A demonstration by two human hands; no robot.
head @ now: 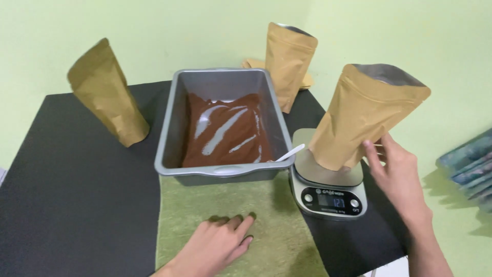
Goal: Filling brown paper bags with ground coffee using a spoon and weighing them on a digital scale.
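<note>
A brown paper stand-up pouch [365, 115] with an open top stands on a small silver digital scale [328, 191]. My right hand [397, 172] touches the pouch's lower right side with spread fingers. My left hand [218, 245] rests flat on a green towel [279, 228], fingers slightly apart, holding nothing. Behind the towel sits a grey metal pan [171, 123] holding reddish-brown powder [225, 134], with a white spoon [290, 152] leaning on its front right rim.
Two more brown pouches stand on the black mat [77, 190]: one [107, 93] at the left, one [287, 61] behind the pan. Flat pouches [254, 64] lie by the wall. A stack of bluish packets [471, 164] lies at the right edge.
</note>
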